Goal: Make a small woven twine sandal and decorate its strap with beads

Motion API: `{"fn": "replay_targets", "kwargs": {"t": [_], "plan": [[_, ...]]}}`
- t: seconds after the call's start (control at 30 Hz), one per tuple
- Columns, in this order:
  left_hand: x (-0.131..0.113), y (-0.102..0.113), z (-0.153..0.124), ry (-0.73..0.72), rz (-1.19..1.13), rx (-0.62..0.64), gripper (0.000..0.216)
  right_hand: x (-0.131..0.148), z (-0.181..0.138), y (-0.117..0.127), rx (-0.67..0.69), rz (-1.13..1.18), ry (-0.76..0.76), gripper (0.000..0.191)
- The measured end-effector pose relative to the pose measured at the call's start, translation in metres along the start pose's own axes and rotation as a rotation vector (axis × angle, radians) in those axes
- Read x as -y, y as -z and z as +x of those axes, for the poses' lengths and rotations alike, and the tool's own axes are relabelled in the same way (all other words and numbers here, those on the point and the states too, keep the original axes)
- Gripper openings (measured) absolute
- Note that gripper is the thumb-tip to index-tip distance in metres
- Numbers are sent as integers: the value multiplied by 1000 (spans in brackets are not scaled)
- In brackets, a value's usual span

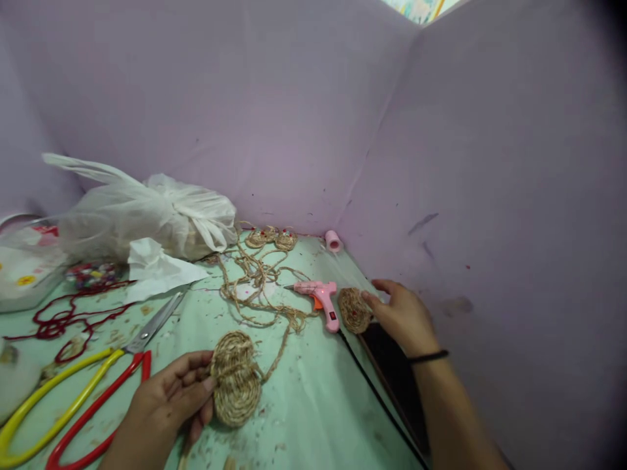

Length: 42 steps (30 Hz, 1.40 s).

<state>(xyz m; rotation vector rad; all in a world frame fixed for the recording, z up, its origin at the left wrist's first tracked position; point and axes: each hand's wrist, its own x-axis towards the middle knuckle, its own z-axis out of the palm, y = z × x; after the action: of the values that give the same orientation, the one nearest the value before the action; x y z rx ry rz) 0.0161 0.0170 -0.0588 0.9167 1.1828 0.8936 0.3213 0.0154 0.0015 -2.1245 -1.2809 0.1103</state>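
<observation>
My left hand (pixel 166 405) is closed on the edge of a braided straw-rope piece (pixel 238 382), two coils joined in a figure-eight shape. A strand of rope runs from that piece back to a loose tangle of rope (pixel 255 281). On the right, my right hand (pixel 404 316) has its thumb at the edge of another coiled straw piece (pixel 353 312) with a small red spot; the other fingers are partly hidden. Close to that coil lies a pink glue gun (pixel 321 300), nozzle pointing left, its black cord (pixel 375 388) running toward me.
Large scissors (pixel 98 391) with yellow and red handles lie at left, near dark red yarn (pixel 63 320) and white paper (pixel 159 271). Behind are a tied plastic bag (pixel 161 212), decorated straw pieces (pixel 272 238) and a pink spool (pixel 333 241). Purple walls (pixel 294 117) enclose the green surface.
</observation>
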Motion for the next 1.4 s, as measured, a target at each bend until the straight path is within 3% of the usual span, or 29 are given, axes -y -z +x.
{"fn": "replay_targets", "kwargs": {"t": [0.13,0.27,0.4,0.47,0.53,0.6,0.67,0.73,0.87,0.93,1.1,1.4], "plan": [[2,-1,-1,-16,-38,-6,45,-29,18,3,237,-77,-6,22],[7,2,3,-37,-91,15,43,-28,14,5,362,-124,47,11],[2,4,3,-49,-89,-12,42,6,-12,15,243,-256,110,17],[-2,4,3,-59,-89,-41,40,33,-37,7,164,-429,358,16],[-5,5,3,-71,-99,-64,40,57,-66,-11,216,-508,505,8],[-5,6,4,-82,-107,-75,40,74,-91,-29,382,-497,579,7],[-4,8,5,-89,-104,-72,41,79,-103,-39,448,-413,545,16],[-3,9,5,-85,-93,-61,41,72,-100,-37,424,-239,488,24],[-2,9,6,-57,-89,-56,41,38,-70,-23,151,78,291,22],[-3,8,6,-44,-95,-61,42,23,-57,-23,93,152,176,21],[-7,6,6,-14,-76,-82,43,11,-56,-39,144,283,36,22],[-8,9,8,45,-73,-40,41,14,-62,-46,228,192,-12,28]]}}
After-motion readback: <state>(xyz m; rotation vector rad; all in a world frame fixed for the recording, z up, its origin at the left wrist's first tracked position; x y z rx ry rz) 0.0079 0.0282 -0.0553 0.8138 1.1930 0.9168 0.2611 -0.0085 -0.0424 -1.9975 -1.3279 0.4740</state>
